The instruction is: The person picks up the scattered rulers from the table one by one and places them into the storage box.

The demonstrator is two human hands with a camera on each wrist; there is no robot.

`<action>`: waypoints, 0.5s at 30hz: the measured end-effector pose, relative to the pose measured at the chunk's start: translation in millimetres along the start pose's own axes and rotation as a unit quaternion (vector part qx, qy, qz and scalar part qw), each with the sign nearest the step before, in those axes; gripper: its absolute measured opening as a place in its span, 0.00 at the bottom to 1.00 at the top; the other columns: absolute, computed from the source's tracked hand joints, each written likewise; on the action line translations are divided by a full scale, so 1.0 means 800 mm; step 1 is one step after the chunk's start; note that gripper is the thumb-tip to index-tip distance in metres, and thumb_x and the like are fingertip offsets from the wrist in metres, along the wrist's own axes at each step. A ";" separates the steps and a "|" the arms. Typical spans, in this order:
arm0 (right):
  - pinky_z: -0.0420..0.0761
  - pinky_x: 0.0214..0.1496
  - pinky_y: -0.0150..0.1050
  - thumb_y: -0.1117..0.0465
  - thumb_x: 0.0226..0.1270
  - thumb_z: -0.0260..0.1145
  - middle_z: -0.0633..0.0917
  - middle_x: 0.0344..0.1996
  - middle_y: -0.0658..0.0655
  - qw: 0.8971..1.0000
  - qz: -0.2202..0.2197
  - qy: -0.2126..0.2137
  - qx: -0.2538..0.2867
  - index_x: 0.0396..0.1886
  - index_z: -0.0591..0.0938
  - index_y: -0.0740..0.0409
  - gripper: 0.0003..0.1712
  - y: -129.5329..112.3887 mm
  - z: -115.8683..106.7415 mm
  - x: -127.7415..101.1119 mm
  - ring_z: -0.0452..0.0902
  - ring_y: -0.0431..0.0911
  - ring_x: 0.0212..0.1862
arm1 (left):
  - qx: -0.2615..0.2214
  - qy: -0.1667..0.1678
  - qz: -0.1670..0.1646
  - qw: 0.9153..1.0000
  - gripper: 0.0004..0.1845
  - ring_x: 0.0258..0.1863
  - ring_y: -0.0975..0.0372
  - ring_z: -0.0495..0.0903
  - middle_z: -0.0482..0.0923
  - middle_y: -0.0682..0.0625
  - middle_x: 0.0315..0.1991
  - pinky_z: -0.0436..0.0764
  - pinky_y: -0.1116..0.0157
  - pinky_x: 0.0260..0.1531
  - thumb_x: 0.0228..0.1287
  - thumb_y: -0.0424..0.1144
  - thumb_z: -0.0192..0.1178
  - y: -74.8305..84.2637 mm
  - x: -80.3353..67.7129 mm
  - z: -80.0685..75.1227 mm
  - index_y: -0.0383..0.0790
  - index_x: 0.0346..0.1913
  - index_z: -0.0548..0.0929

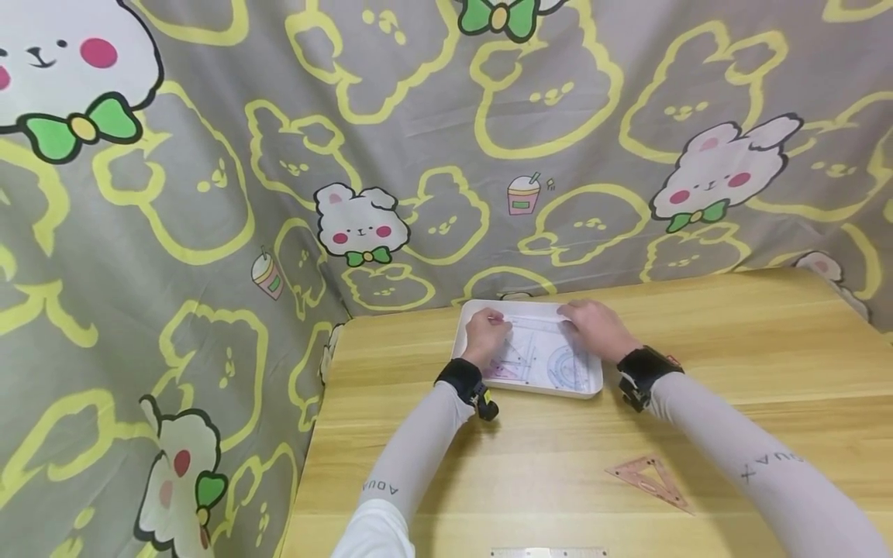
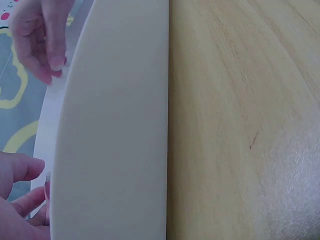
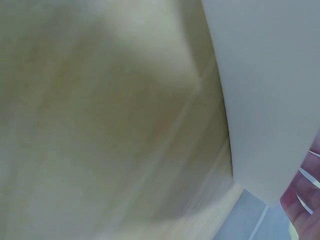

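Note:
A white tray (image 1: 528,390) sits on the table near the cloth wall. In it lie a clear protractor (image 1: 570,367) with blue markings and a pink set square (image 1: 504,370). A clear ruler (image 1: 540,324) spans the far part of the tray. My left hand (image 1: 486,338) pinches the ruler's left end with curled fingers. At its right end, thumb and fingers of my right hand (image 1: 598,328) close on it by the tray's far right corner. In the left wrist view the tray wall (image 2: 112,125) hides much of the left hand (image 2: 20,192).
A pink set square (image 1: 652,482) lies on the wooden table (image 1: 544,465), nearer to me on the right. Another clear ruler (image 1: 549,552) shows at the bottom edge. A patterned cloth (image 1: 446,139) hangs behind and to the left.

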State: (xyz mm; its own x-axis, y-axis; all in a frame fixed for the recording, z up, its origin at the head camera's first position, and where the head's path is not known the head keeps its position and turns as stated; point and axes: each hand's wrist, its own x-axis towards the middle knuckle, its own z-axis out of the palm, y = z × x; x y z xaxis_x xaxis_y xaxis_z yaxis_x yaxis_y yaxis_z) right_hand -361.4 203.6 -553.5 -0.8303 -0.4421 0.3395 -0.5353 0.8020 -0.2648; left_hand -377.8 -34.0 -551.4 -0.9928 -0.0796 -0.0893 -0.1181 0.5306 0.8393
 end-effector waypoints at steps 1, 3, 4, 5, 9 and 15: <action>0.84 0.50 0.59 0.70 0.65 0.72 0.88 0.44 0.70 1.000 0.003 0.000 0.002 0.53 0.84 0.71 0.17 0.000 0.000 -0.002 0.86 0.64 0.44 | -0.001 -0.001 0.000 1.000 0.09 0.43 0.58 0.85 0.88 0.47 0.42 0.83 0.61 0.48 0.67 0.36 0.70 0.000 -0.001 -0.001 0.38 0.48 0.87; 0.84 0.51 0.60 0.70 0.66 0.71 0.88 0.45 0.70 1.000 0.011 0.002 0.012 0.53 0.84 0.71 0.16 -0.002 0.000 -0.008 0.85 0.65 0.47 | -0.001 -0.004 0.006 1.000 0.10 0.45 0.56 0.85 0.88 0.46 0.43 0.83 0.60 0.50 0.68 0.36 0.69 -0.001 -0.002 -0.004 0.38 0.49 0.87; 0.84 0.52 0.60 0.70 0.68 0.70 0.88 0.46 0.70 1.000 0.016 0.002 0.015 0.53 0.84 0.71 0.15 -0.002 -0.001 -0.010 0.85 0.65 0.47 | -0.002 -0.005 0.010 1.000 0.10 0.46 0.56 0.85 0.88 0.47 0.44 0.83 0.59 0.51 0.68 0.37 0.69 -0.002 -0.002 -0.005 0.39 0.49 0.87; 0.84 0.52 0.60 0.70 0.69 0.69 0.88 0.46 0.70 1.000 0.018 0.003 0.019 0.52 0.84 0.71 0.14 -0.004 -0.003 -0.013 0.85 0.64 0.48 | -0.002 -0.005 0.015 1.000 0.10 0.48 0.56 0.85 0.87 0.47 0.45 0.82 0.59 0.52 0.68 0.37 0.69 -0.003 -0.003 -0.007 0.39 0.50 0.87; 0.83 0.53 0.61 0.70 0.71 0.67 0.88 0.47 0.69 0.999 0.023 0.006 0.030 0.53 0.84 0.70 0.13 -0.010 -0.010 -0.021 0.85 0.64 0.49 | 0.001 0.002 0.044 0.999 0.10 0.53 0.53 0.83 0.86 0.46 0.49 0.81 0.57 0.56 0.69 0.36 0.67 -0.006 -0.007 -0.014 0.39 0.50 0.87; 0.83 0.54 0.61 0.71 0.73 0.65 0.87 0.48 0.69 0.999 0.019 0.017 0.035 0.54 0.84 0.69 0.13 -0.026 -0.022 -0.028 0.84 0.64 0.50 | 0.000 -0.023 0.086 0.996 0.11 0.49 0.55 0.84 0.86 0.45 0.50 0.83 0.59 0.51 0.71 0.37 0.66 -0.006 -0.024 -0.022 0.38 0.51 0.86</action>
State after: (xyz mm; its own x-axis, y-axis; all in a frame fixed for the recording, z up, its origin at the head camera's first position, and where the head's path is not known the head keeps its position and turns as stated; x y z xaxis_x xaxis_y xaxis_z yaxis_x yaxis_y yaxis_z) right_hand -329.0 203.7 -539.3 -0.8453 -0.3961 0.3586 -0.5133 0.7882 -0.3396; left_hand -358.2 -49.8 -544.7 -0.9982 0.0505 0.0312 0.0534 0.5328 0.8445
